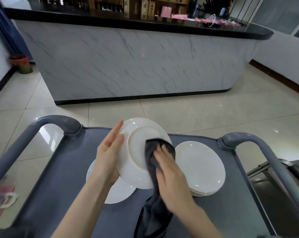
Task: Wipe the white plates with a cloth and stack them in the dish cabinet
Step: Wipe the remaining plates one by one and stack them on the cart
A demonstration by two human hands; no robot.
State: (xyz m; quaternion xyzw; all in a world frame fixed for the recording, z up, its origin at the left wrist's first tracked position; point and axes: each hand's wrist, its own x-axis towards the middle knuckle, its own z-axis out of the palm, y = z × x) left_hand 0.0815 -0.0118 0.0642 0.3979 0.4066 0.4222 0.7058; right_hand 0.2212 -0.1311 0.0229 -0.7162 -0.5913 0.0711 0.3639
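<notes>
My left hand (108,153) grips the left rim of a white plate (138,143), tilted with its underside and foot ring facing me. My right hand (169,174) presses a dark grey cloth (152,213) against the plate's underside; the cloth's tail hangs down over the cart. A stack of white plates (202,167) rests on the right of the grey cart top (68,177). Another white plate (118,193) lies flat on the cart, partly hidden under the held plate and my left arm.
The cart has raised grey handles at the left (47,122) and right (248,140). Beyond stands a marble-faced counter (128,62) with a black top. A steel surface (274,182) shows at the right, a bin (22,64) at the far left.
</notes>
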